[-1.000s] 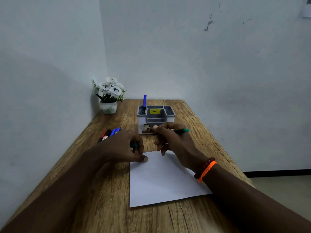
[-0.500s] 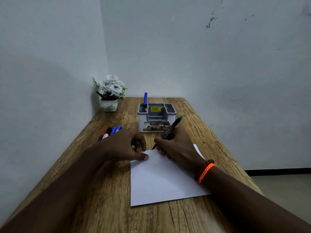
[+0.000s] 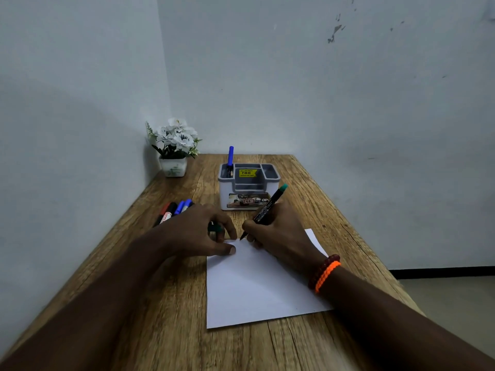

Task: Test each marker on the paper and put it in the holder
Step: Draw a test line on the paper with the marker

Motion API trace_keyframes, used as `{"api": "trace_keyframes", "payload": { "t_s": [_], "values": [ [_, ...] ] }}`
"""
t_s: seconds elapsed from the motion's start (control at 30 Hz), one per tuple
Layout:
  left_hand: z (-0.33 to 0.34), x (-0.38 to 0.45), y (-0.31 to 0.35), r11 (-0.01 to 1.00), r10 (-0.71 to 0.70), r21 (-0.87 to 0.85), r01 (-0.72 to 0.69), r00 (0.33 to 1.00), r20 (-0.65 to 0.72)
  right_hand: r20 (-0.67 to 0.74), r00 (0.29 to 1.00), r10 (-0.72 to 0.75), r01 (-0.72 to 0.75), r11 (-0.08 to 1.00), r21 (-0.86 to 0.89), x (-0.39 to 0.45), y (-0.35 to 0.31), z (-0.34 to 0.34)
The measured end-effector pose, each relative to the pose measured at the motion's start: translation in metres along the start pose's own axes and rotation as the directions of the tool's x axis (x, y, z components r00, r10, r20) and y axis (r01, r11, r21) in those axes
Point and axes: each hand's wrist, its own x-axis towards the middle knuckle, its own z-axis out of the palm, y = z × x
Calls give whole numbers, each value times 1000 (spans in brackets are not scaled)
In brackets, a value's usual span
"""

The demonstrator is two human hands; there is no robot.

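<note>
My right hand (image 3: pixel 278 234) grips a black marker with a green end (image 3: pixel 269 206), its tip down at the top edge of the white paper (image 3: pixel 254 287). My left hand (image 3: pixel 198 231) rests on the paper's top-left corner, its thumb pressing the sheet and its fingers closed on a green cap (image 3: pixel 215 228). The grey and white holder (image 3: pixel 247 187) stands behind the hands with one blue marker (image 3: pixel 230 156) upright in its left slot. Several loose markers (image 3: pixel 175 208), red, black and blue, lie on the table left of the holder, partly hidden by my left hand.
A small white pot of white flowers (image 3: pixel 174 149) sits in the far-left corner against the wall. The wooden table (image 3: pixel 160 330) is narrow, with a wall along its left and far sides and an open drop to the floor on the right.
My right hand swung the green marker from level in front of the holder to tip-down at the paper's top edge. The left hand with the cap stayed put.
</note>
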Motion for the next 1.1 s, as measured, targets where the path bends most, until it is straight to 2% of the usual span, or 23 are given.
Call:
{"api": "trace_keyframes", "payload": {
  "t_s": [0.23, 1.1],
  "values": [
    [0, 0, -2, 1000, 15, -7, -15, 1000, -10, 29, 1000, -3, 3, 1000, -3, -2, -1, 0],
    [3, 0, 7, 999, -47, -6, 47, 999, -9, -30, 1000, -9, 7, 998, -56, -2, -2, 0]
  ]
}}
